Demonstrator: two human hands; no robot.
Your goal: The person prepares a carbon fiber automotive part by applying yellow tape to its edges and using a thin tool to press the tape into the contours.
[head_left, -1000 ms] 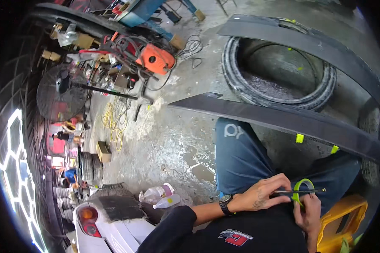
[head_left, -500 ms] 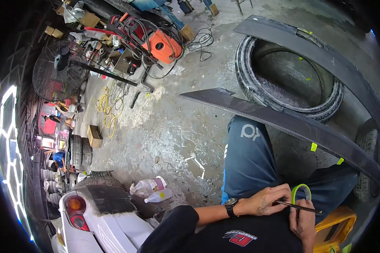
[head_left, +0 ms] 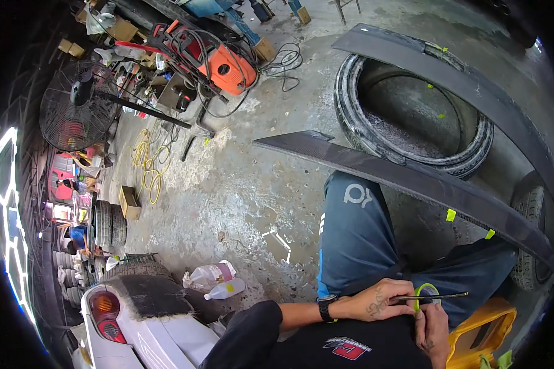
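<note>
The left hand (head_left: 385,300) is closed in a narrow pinch on one end of a thin dark stick (head_left: 452,296), which points off to the person's right. Just beside it, the right hand (head_left: 434,326) has its fingers and thumb closed on the lower side of a green tape roll (head_left: 418,291), which stands on edge above the lap. The stick crosses the roll; from here I can't tell whether it goes through the ring or only passes in front.

As for progress, two tape bits (head_left: 451,215) sit along the lower edge of the near panel (head_left: 406,175), a long dark piece beyond the knees, so I judge that some marking or sticking there is done. I make out no torn strip coming off the roll, so any further piece looks not yet pulled; how many remain, I can't say.

The far panel (head_left: 474,86) runs across a big tyre (head_left: 351,117) lying flat on the floor, and small specks of the same bright colour show at its edge and inside the tyre's ring, though what they stick to is unclear. A yellow stool (head_left: 483,332) stands by the person's right side. Over to the left are two plastic bottles (head_left: 226,289), a white car body (head_left: 160,335) and, farther off, an orange machine (head_left: 229,69).
</note>
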